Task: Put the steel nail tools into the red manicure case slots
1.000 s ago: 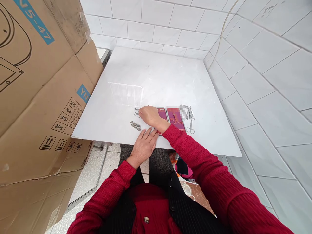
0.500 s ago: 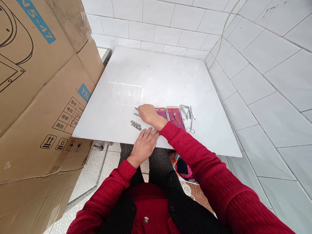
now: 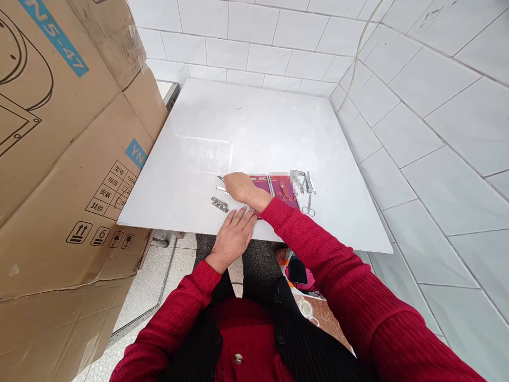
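A manicure case (image 3: 260, 183) lies unfolded on the white table, its inside purple-red with small straps. My right hand (image 3: 239, 187) reaches across over its left side, knuckles up and fingers curled down; what they hold, if anything, is hidden. Slim metal tools (image 3: 221, 189) poke out just left of that hand. My left hand (image 3: 234, 234) rests at the table's front edge, fingers stretched out flat, tips by the case's lower edge. Two patterned metal pieces (image 3: 220, 204) lie left of its fingertips. Right of the case are small scissors (image 3: 309, 207) and nail clippers (image 3: 309, 183).
A large cardboard box (image 3: 79, 159) stands against the table's left side. Tiled walls (image 3: 262, 58) rise behind and to the right, with a thin cable (image 3: 360, 45) in the corner. Below the table on the right are a bag with a dark, pink-edged item (image 3: 298, 271) and a cup (image 3: 305, 307).
The view has shifted slightly. My right hand stays curled in nearly the same place, and a little more of the slim tool beside it shows. My left hand has barely moved.
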Tool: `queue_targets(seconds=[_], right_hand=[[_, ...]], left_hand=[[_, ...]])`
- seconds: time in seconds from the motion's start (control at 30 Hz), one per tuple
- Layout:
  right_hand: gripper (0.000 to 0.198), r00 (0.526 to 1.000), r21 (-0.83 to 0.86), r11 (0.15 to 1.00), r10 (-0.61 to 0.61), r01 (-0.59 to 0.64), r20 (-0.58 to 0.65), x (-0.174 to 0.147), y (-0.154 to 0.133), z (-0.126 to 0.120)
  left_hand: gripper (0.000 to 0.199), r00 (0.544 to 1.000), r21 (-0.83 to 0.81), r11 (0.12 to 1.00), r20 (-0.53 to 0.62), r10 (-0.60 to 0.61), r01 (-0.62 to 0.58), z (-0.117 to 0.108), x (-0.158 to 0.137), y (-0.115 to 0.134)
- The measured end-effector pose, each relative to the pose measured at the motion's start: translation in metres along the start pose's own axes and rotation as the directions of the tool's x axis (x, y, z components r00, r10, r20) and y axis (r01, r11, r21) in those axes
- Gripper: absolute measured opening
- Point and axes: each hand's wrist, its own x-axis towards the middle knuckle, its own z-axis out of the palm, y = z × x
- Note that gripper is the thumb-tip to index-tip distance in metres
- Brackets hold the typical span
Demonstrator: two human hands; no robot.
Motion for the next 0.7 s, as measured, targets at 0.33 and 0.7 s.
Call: queue_targets(seconds=[0.33, 0.7], right_hand=[[0.027, 0.998, -0.031, 0.998, -0.051, 0.050, -0.044, -0.0075, -0.0076, -0.0065], [0.033, 0.999, -0.007, 1.000, -0.030, 0.030, -0.027, -0.0060, 0.0003, -0.0021]], left_hand=[[0.042, 1.000, 0.019, 1.000, -0.017, 0.009, -0.008, 0.0015, 0.0001, -0.0003], [0.045, 1.000, -0.009, 1.000, -0.008, 0.003, -0.003, -0.0004, 0.0009, 0.0001]])
